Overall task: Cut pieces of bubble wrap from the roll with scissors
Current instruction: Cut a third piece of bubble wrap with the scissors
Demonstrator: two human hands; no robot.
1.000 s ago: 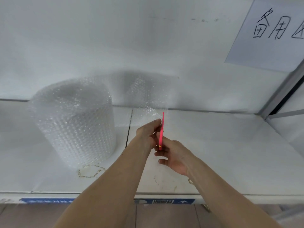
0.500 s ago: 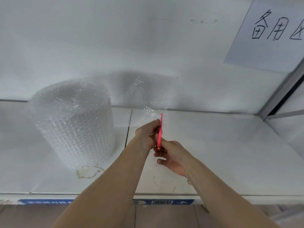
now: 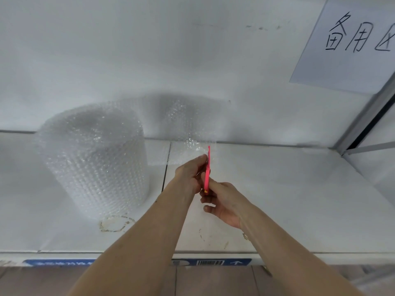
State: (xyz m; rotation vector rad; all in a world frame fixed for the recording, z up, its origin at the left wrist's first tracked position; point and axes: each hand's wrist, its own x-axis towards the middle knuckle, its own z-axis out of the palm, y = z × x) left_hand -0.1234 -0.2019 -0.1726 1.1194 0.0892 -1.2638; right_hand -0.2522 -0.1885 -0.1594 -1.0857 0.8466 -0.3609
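Observation:
A big roll of clear bubble wrap [image 3: 94, 159] stands upright on the white shelf at the left. A loose sheet of bubble wrap [image 3: 188, 129] runs from the roll to the right, hanging upright in front of the wall. My left hand [image 3: 190, 174] pinches the sheet's lower edge. Just right of it, my right hand [image 3: 222, 201] holds pink scissors [image 3: 207, 169], seen edge-on with the blades pointing up into the sheet. Whether the blades are apart is not visible.
The white shelf [image 3: 288, 199] has a seam [image 3: 166, 169] down its middle and stains near the front. A blue label strip [image 3: 213, 262] runs along the front edge. A paper sign [image 3: 350, 43] hangs on the wall at upper right; a metal post [image 3: 367, 116] stands at the right.
Both hands and the scissors have drifted slightly left and up along the sheet. The roll has not moved.

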